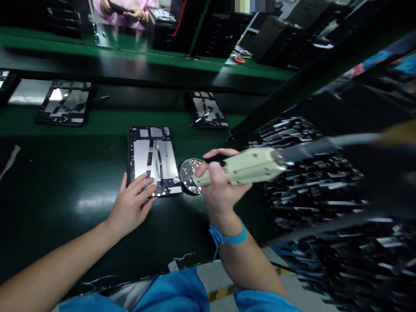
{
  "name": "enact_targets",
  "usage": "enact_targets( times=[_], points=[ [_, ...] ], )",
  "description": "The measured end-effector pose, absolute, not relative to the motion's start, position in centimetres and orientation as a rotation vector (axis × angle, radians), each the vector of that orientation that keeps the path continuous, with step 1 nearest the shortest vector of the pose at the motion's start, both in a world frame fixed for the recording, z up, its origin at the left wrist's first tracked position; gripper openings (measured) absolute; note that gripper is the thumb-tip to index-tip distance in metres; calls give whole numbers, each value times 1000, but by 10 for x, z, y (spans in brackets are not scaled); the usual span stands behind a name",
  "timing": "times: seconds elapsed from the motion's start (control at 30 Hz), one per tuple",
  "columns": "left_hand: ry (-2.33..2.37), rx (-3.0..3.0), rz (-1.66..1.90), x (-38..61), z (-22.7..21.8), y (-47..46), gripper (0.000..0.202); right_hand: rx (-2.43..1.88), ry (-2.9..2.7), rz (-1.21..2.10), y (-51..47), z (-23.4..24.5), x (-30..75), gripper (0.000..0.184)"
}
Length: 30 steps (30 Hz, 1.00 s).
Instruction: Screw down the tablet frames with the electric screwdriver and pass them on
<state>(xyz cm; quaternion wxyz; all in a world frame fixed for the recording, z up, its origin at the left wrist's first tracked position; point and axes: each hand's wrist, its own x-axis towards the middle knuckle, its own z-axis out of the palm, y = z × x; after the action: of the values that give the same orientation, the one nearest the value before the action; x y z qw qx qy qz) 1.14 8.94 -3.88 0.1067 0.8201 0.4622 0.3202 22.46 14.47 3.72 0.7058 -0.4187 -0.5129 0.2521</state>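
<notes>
Opened-up tablet [154, 160] sits mid-frame, long axis roughly top-to-bottom. Left hand's [131, 203] nearer, fingers loosely spread on its lower-left corner. Just off its right edge: round perforated dish [187, 171], right hand [221, 190] wrapped round an electric screwdriver [253, 167], nose over the dish.

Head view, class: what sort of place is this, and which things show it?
Probably an electronics workshop: an opened device on the bench, a corded tool in the right hand.
</notes>
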Motion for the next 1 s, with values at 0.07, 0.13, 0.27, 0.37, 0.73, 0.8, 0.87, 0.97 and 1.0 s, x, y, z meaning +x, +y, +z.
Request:
enact_targets(
  times=[0.07, 0.13, 0.27, 0.37, 0.73, 0.8, 0.87, 0.97, 1.0],
  points=[
    [1346, 2395, 931, 12, -38, 89, 27, -868, -1196, 633, 135, 45, 212, 18],
    [1331, 2380, 927, 11, -37, 89, 30, -816, -1293, 725, 127, 46, 200, 23],
    [1326, 2347, 926, 11, -35, 90, 33, -756, -1409, 834, 122, 36, 180, 27],
    [1324, 2332, 926, 11, -33, 90, 32, -744, -1418, 852, 124, 29, 175, 28],
    [1319, 2346, 919, 10, -38, 92, 34, -825, -1411, 875, 124, 19, 172, 31],
    [1343, 2346, 915, 11, -39, 92, 34, -835, -1424, 878, 124, 18, 171, 31],
    [1364, 2347, 912, 13, -39, 90, 35, -822, -1435, 889, 123, 16, 171, 30],
    [1380, 2347, 914, 16, -40, 87, 35, -794, -1445, 913, 125, 12, 171, 31],
    [1387, 2347, 914, 16, -40, 87, 33, -780, -1448, 912, 127, 11, 172, 32]
  ],
)
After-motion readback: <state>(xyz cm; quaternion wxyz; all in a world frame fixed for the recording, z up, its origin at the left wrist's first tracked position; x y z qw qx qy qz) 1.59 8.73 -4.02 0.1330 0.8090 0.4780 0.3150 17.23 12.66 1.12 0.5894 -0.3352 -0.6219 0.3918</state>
